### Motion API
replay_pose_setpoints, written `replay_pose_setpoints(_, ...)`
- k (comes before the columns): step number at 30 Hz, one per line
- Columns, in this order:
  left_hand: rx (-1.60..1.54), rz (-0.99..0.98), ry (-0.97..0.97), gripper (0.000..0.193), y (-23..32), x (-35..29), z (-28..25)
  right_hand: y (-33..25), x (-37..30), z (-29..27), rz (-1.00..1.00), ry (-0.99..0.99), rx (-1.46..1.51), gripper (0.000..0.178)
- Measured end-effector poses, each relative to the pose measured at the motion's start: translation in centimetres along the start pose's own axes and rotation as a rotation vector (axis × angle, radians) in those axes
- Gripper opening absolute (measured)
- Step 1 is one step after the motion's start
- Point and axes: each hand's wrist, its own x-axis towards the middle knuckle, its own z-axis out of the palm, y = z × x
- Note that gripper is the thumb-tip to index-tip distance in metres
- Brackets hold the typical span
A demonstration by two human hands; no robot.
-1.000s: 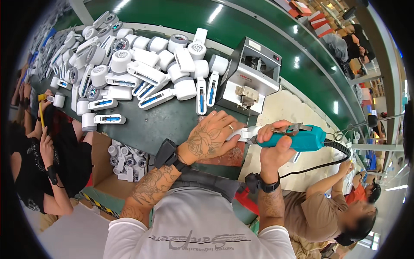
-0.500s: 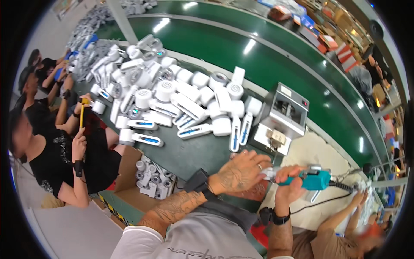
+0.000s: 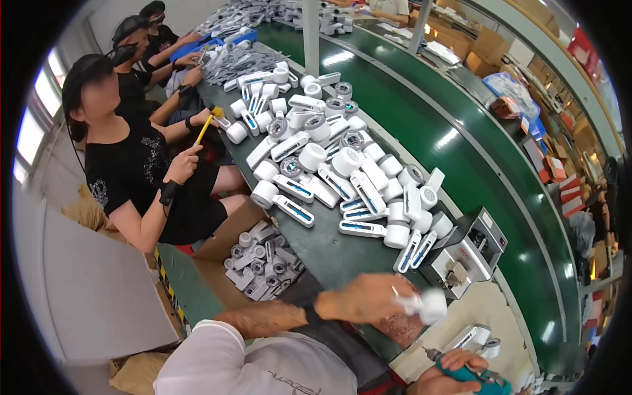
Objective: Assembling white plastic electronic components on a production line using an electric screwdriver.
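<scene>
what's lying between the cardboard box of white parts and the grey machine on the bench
In the head view, the left hand holding a blurred white part lies between the cardboard box and grey machine, over dark green bench.

- long green conveyor belt (image 3: 421, 112) running past the dark bench (image 3: 329, 243)
- cardboard boxes (image 3: 490, 43) stacked on the far side
- bright window (image 3: 29, 135) on the left
- white post (image 3: 311, 26) standing upright

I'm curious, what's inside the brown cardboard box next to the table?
The cardboard box holds a heap of white handheld parts. What lies under that heap is covered.
</scene>
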Motion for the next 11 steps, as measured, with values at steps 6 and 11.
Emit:
replay_pose_setpoints(6,-0.178,-0.638,0.91,0.038,-6.8,-3.7,-15.8,-0.2,-2.0,-2.7,0.078,-0.046,-0.061,0.067)
replay_pose_setpoints(11,0.563,-0.715,0.84,0.068,-17.6,-3.1,-28.2,-0.5,-2.2,-2.8,0.109,0.008,-0.191,0.067)
